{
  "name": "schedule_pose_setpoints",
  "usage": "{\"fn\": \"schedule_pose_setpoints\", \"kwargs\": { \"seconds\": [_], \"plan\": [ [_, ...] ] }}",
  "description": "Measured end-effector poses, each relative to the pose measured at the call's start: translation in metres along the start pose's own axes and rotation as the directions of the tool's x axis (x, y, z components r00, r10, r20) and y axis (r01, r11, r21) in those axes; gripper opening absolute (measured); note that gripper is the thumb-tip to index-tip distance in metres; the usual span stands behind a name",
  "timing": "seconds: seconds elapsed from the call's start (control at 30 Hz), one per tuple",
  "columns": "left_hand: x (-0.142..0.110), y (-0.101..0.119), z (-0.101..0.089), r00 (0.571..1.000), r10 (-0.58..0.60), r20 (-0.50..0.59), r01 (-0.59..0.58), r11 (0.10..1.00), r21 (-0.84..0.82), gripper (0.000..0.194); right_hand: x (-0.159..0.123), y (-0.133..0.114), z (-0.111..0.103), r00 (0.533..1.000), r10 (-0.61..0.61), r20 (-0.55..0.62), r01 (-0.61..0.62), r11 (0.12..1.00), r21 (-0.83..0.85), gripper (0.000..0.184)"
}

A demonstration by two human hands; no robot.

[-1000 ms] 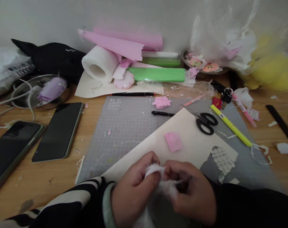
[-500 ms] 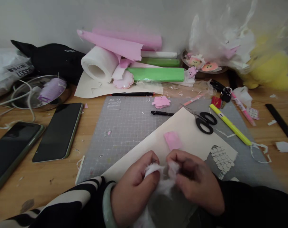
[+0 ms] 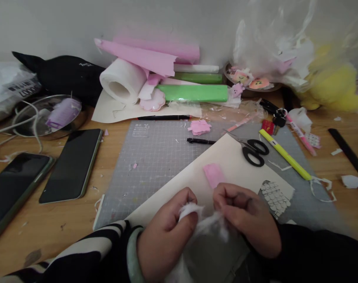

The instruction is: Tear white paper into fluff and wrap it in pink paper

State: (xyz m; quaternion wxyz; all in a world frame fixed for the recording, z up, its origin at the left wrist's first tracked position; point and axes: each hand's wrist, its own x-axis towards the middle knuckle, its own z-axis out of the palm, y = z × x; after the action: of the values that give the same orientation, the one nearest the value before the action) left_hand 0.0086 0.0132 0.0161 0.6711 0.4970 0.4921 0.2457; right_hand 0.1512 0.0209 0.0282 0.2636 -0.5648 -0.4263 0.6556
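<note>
Both my hands are close together at the bottom centre, over a cream sheet of paper (image 3: 240, 173). My left hand (image 3: 165, 236) is closed on a tuft of white cotton fluff (image 3: 198, 222). My right hand (image 3: 246, 222) pinches the same fluff from the other side, fingers curled. The fluff stretches thin between the two hands. A small pink paper piece (image 3: 213, 175) lies on the cream sheet just beyond my fingers.
A grey cutting mat (image 3: 155, 157) lies under the sheet. Black scissors (image 3: 251, 149), a yellow pen (image 3: 285, 154) and a black pen (image 3: 201, 140) lie on it. Two phones (image 3: 71, 165) rest at left. Paper rolls (image 3: 155, 63) and a yellow plush (image 3: 332, 84) stand at the back.
My right hand has moved a little to the right and away from the left, pulling the white fluff apart into thinner strands. The left hand stayed put.
</note>
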Motion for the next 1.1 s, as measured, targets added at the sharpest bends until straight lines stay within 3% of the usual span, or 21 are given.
{"fn": "schedule_pose_setpoints", "kwargs": {
  "seconds": [0.13,0.3,0.43,0.53,0.67,0.73,0.9,1.1],
  "plan": [
    [-0.0002,0.0006,0.0000,1.000,0.004,0.008,-0.004,1.000,-0.019,0.005,0.0010,-0.0011,-0.0022,0.999,-0.002,0.043,0.003,1.000,-0.030,0.003],
    [0.0012,-0.0009,0.0003,1.000,0.014,0.002,-0.014,1.000,-0.015,0.003,0.0024,-0.0012,-0.0029,1.000,0.020,-0.008,-0.019,1.000,0.021,0.004],
    [0.0007,-0.0039,0.0001,0.999,0.036,0.038,-0.033,0.996,-0.081,0.005,-0.0008,0.0023,0.0013,0.998,-0.054,-0.014,0.052,0.991,-0.122,0.010],
    [-0.0005,-0.0039,-0.0003,0.999,0.032,0.022,-0.031,0.998,-0.062,0.004,-0.0009,0.0020,0.0001,0.999,-0.034,0.024,0.035,0.999,-0.039,0.004],
    [-0.0004,-0.0030,-0.0001,0.999,0.036,0.010,-0.036,0.999,-0.036,0.003,0.0000,0.0004,-0.0006,1.000,-0.009,-0.027,0.010,1.000,0.027,0.004],
    [-0.0001,-0.0030,-0.0002,0.999,0.038,0.022,-0.037,0.998,-0.059,0.002,0.0000,0.0005,0.0006,1.000,0.001,0.014,-0.001,1.000,-0.027,0.005],
    [-0.0003,-0.0025,-0.0008,1.000,0.024,0.009,-0.024,0.999,-0.031,0.003,0.0011,-0.0005,0.0000,0.998,0.037,0.055,-0.042,0.995,0.089,0.005],
    [0.0000,-0.0023,0.0000,0.999,0.011,0.030,-0.008,0.997,-0.081,0.004,0.0015,0.0013,-0.0005,0.992,0.035,0.123,-0.042,0.997,0.058,0.004]
  ]
}}
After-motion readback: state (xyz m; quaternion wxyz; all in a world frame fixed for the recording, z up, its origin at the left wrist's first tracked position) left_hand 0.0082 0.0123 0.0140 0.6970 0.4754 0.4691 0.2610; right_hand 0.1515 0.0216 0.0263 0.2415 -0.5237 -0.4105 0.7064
